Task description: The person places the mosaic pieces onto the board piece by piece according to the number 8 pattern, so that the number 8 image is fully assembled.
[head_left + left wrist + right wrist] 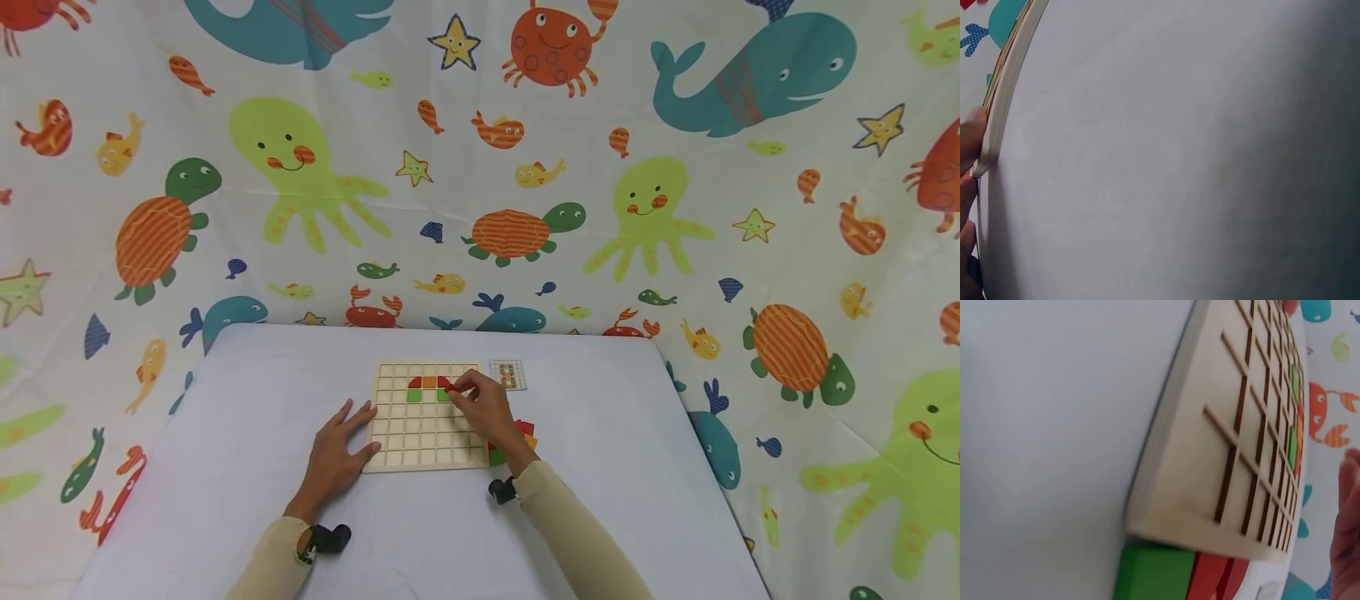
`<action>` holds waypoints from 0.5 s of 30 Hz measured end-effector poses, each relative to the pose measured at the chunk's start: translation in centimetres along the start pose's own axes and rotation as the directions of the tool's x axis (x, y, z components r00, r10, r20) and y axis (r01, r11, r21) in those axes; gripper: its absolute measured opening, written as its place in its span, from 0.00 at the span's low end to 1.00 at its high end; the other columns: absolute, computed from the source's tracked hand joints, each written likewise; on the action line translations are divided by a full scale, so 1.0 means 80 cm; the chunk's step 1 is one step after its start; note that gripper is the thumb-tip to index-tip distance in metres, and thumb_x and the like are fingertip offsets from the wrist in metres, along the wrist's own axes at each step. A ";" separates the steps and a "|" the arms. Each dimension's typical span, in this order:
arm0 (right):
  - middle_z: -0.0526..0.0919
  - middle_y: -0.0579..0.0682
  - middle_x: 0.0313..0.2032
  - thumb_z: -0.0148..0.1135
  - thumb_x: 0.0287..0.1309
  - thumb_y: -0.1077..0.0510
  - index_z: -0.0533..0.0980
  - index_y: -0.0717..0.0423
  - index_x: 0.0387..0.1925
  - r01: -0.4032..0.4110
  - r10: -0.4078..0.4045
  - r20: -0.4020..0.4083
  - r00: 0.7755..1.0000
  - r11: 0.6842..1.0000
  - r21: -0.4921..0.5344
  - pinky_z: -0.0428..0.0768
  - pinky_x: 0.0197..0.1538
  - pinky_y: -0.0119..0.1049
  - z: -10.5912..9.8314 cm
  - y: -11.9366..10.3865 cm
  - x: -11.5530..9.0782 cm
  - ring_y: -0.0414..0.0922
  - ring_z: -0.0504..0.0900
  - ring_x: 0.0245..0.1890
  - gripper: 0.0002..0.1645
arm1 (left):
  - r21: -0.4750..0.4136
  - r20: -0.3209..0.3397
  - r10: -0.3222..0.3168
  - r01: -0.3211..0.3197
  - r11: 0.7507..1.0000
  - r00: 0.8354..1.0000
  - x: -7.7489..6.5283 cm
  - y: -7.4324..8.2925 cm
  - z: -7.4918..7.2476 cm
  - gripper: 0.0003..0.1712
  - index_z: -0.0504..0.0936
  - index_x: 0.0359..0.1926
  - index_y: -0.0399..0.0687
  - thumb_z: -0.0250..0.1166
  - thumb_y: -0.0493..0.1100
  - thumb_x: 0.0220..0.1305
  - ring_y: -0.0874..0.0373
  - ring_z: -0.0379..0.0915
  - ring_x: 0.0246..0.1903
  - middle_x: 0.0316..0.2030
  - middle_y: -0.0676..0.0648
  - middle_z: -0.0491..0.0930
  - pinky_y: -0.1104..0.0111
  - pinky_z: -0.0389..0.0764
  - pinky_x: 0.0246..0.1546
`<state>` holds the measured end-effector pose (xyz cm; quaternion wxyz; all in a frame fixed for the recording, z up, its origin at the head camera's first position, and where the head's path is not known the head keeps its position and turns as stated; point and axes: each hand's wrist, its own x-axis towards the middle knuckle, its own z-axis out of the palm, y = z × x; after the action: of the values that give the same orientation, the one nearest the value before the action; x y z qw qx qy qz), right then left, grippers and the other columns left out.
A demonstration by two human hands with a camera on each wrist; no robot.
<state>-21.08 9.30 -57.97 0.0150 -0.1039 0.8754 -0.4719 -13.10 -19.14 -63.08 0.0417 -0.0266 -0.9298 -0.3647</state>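
A wooden grid board [420, 457] lies flat on the white table. In its upper rows sit red tiles either side of an orange tile [430, 382], with a green tile [414, 396] under each red one. My right hand [486, 408] reaches over the board's right side, pinching a small red tile [450, 387] between thumb and fingertips beside the right-hand red and green tiles. With fingers spread, my left hand [335, 454] rests along the board's left edge. The left wrist view catches the thumb [971, 134] against the board's side.
Loose red, orange and green blocks [528, 431] are piled at the board's right edge, partly behind my right wrist. Beyond the board's upper right corner lies a gridded pattern card [508, 375]. A sea-animal printed curtain [450, 292] hangs behind the table.
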 end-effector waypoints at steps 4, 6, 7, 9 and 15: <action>0.88 0.44 0.40 0.69 0.71 0.51 0.82 0.45 0.45 0.001 -0.002 0.045 0.999 1.000 0.028 0.78 0.37 0.30 0.007 -0.010 0.006 0.40 0.77 0.33 0.06 | -0.001 -0.009 0.005 -0.005 1.000 1.000 0.001 0.000 0.001 0.38 0.75 0.75 0.46 0.75 0.42 0.65 0.32 0.51 0.82 0.77 0.44 0.70 0.31 0.55 0.78; 0.88 0.44 0.40 0.70 0.70 0.51 0.84 0.44 0.45 0.000 -0.001 0.056 0.998 1.000 0.031 0.76 0.36 0.30 0.011 -0.012 0.009 0.40 0.75 0.32 0.05 | -0.001 -0.011 0.009 -0.009 1.000 1.000 0.001 0.000 0.001 0.38 0.75 0.75 0.47 0.75 0.42 0.65 0.32 0.51 0.82 0.77 0.44 0.70 0.32 0.56 0.78; 0.87 0.44 0.40 0.70 0.70 0.51 0.85 0.44 0.45 -0.007 0.005 0.061 0.998 0.999 0.035 0.75 0.35 0.30 0.013 -0.013 0.011 0.40 0.74 0.32 0.05 | -0.002 -0.013 0.012 -0.012 1.000 1.000 0.002 0.000 0.001 0.38 0.75 0.75 0.47 0.75 0.43 0.65 0.32 0.51 0.82 0.77 0.44 0.70 0.32 0.56 0.78; 0.87 0.44 0.41 0.72 0.68 0.52 0.86 0.44 0.44 -0.024 0.021 0.064 0.998 0.998 0.050 0.75 0.34 0.29 0.018 -0.015 0.013 0.40 0.74 0.32 0.05 | -0.002 -0.013 0.013 -0.013 1.000 1.000 0.002 0.000 0.001 0.38 0.75 0.75 0.47 0.75 0.43 0.65 0.32 0.52 0.82 0.77 0.44 0.70 0.32 0.56 0.78; 0.87 0.45 0.40 0.73 0.67 0.53 0.87 0.48 0.44 -0.042 0.036 0.084 0.996 0.997 0.068 0.78 0.32 0.28 0.032 -0.022 0.018 0.38 0.77 0.31 0.06 | -0.002 -0.008 0.005 -0.005 1.000 1.000 0.001 -0.001 0.001 0.38 0.75 0.75 0.47 0.75 0.44 0.66 0.31 0.52 0.82 0.78 0.44 0.70 0.31 0.56 0.77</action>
<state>-21.88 6.01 -57.83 0.0642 -0.1057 0.8589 -0.4970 -13.18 -19.13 -63.14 0.0465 -0.0275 -0.9292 -0.3657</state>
